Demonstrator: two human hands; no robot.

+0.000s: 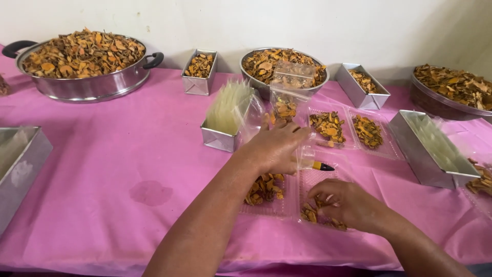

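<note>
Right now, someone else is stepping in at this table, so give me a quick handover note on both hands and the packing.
Left hand: flat, reaching toward the upright clear bag, partly filled with dried orange slices; whether it grips anything is unclear.
Right hand: fingers in the near clear tray, pressing slices down.
Done: two far trays hold slices; another near tray under the left wrist holds a pile.
Left: the right-hand tray is only part filled. Empty bags stand in the small metal tin. A yellow-handled tool lies between the hands.
</note>
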